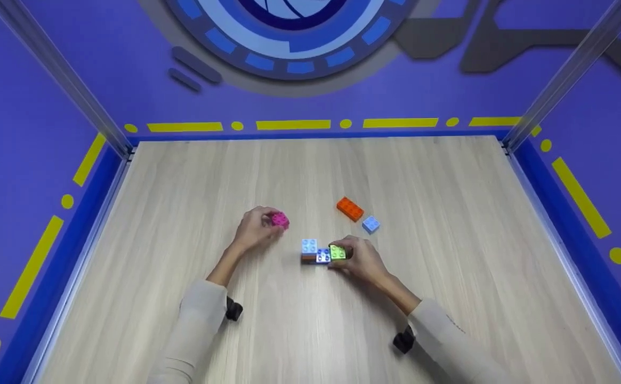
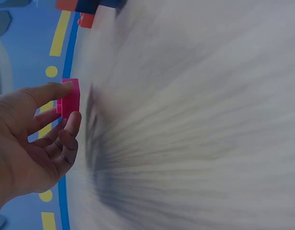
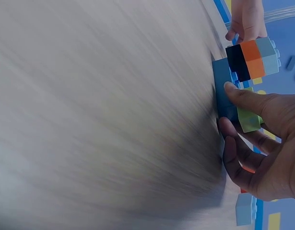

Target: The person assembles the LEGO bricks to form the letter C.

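My left hand [image 1: 252, 229] pinches a pink toy brick [image 1: 280, 220] between thumb and fingers, above the table left of centre. In the left wrist view the pink brick [image 2: 70, 98] is held tilted on its side, apart from any other brick. My right hand [image 1: 364, 258] grips the right end of a small brick assembly near the middle. Its blue base brick [image 3: 224, 93] carries a lime green brick [image 1: 337, 252] at the right end. At the left end rises a stack of dark, orange [image 3: 253, 59] and light blue [image 1: 309, 246] bricks.
An orange-red brick [image 1: 349, 208] and a small light blue brick [image 1: 371, 224] lie beyond the right hand on the wooden table [image 1: 193, 176]. Blue panels [image 1: 299, 106] with yellow marks stand around the table's back and sides.
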`<move>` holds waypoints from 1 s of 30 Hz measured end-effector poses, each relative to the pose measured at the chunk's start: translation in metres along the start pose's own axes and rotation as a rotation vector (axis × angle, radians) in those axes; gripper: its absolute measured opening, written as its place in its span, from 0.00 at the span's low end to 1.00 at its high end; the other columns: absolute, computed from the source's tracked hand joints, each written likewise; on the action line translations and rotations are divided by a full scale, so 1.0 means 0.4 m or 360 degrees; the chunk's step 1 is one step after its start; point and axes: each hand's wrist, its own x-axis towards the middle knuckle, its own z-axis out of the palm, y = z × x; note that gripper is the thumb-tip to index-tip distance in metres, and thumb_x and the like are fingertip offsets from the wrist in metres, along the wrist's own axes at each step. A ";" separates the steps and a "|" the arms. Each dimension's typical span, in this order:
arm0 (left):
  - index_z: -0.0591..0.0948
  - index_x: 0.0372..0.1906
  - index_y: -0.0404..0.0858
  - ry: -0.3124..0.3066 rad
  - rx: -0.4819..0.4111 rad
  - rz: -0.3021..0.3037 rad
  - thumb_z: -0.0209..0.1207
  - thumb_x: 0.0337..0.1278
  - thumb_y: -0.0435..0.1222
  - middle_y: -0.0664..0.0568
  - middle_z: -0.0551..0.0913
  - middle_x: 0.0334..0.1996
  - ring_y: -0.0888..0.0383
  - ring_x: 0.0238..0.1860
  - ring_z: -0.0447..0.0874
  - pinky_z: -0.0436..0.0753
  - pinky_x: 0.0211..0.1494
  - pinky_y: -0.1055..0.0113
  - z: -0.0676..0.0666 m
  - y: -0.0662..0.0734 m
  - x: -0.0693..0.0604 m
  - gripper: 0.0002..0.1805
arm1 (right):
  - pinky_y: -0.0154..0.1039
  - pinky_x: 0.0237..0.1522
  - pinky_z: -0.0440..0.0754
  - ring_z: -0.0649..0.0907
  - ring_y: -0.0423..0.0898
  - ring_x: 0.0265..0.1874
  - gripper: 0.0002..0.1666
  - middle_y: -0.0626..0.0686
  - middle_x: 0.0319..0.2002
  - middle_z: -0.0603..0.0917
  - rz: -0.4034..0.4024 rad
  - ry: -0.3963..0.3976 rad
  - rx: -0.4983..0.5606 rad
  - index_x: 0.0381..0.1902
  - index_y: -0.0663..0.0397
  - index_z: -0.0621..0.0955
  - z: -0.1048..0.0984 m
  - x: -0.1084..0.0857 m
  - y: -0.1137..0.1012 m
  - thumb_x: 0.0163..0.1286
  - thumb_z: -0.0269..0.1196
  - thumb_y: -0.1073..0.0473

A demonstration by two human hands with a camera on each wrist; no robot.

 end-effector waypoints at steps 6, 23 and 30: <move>0.82 0.52 0.38 -0.0133 -0.0089 0.0125 0.68 0.50 0.30 0.44 0.83 0.46 0.53 0.36 0.83 0.82 0.41 0.62 -0.017 0.035 -0.018 0.20 | 0.34 0.38 0.77 0.79 0.39 0.35 0.23 0.46 0.37 0.85 -0.0020 0.0020 -0.0011 0.45 0.51 0.86 0.000 -0.001 0.001 0.48 0.77 0.59; 0.79 0.58 0.43 -0.0429 -0.0148 0.0396 0.65 0.57 0.38 0.50 0.82 0.52 0.56 0.38 0.83 0.80 0.39 0.67 -0.046 0.140 -0.062 0.22 | 0.38 0.42 0.78 0.80 0.38 0.37 0.24 0.47 0.39 0.86 -0.0017 0.0008 -0.0009 0.45 0.51 0.86 -0.001 0.001 0.001 0.48 0.77 0.58; 0.80 0.58 0.44 -0.0497 -0.0070 0.0511 0.65 0.57 0.41 0.52 0.84 0.50 0.58 0.38 0.83 0.81 0.41 0.62 -0.033 0.147 -0.076 0.22 | 0.39 0.43 0.78 0.80 0.39 0.37 0.24 0.47 0.39 0.86 -0.0012 0.0009 -0.0009 0.46 0.51 0.86 0.001 0.000 0.001 0.48 0.77 0.57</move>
